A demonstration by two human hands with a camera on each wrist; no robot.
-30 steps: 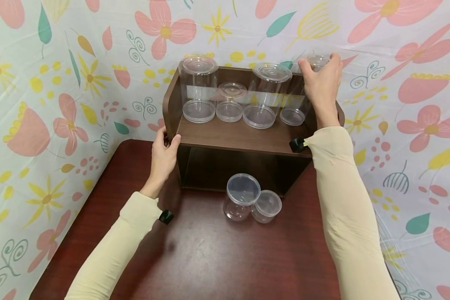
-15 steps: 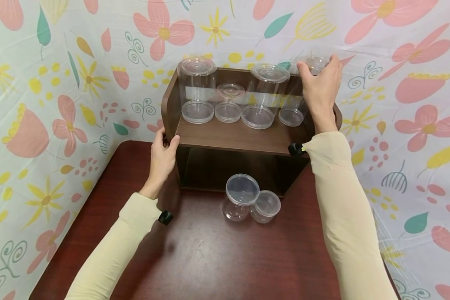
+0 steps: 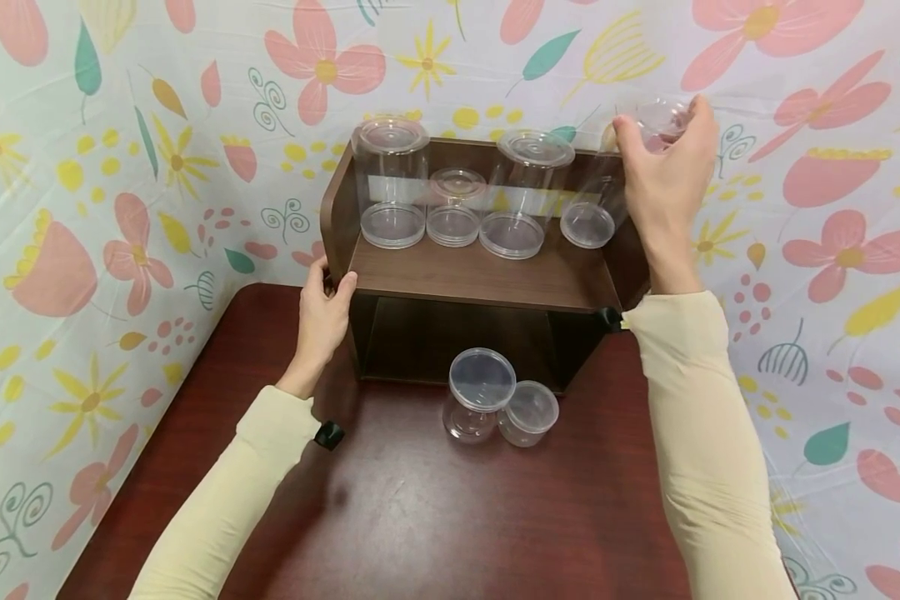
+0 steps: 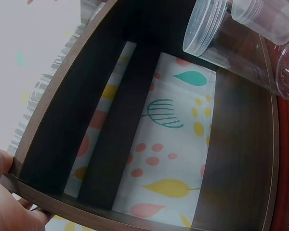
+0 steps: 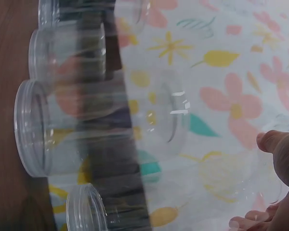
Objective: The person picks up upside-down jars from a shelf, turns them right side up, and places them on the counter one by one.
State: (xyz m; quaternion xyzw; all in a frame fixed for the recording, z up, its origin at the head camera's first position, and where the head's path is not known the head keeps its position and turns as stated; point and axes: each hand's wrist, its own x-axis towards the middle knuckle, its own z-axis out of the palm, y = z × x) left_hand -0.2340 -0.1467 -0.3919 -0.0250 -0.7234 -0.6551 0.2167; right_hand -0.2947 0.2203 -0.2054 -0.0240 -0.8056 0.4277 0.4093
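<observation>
At the right end of the brown shelf unit point(image 3: 480, 279), my right hand point(image 3: 667, 179) grips a tall clear jar point(image 3: 588, 227) by its top end. The jar leans to the right, its ringed lower end close over the upper shelf. Part of its side is hidden behind the hand. In the right wrist view, the thumb and fingers of my right hand point(image 5: 274, 187) sit around the jar's far end. My left hand point(image 3: 324, 312) holds the left side panel of the unit, thumb on the front edge. In the left wrist view, my left hand point(image 4: 12, 197) grips the panel's corner.
Left of the held jar stand a wide clear jar point(image 3: 521, 200), a short one point(image 3: 456, 208) and another tall one point(image 3: 393, 183). Two lidded jars, a taller point(image 3: 483, 379) and a shorter point(image 3: 532, 408), stand on the red-brown table point(image 3: 420, 500). Flowered cloth hangs behind.
My right hand has shifted right, tipping the held jar's top end to the right and bringing its lower end up slightly. My left hand stays on the panel.
</observation>
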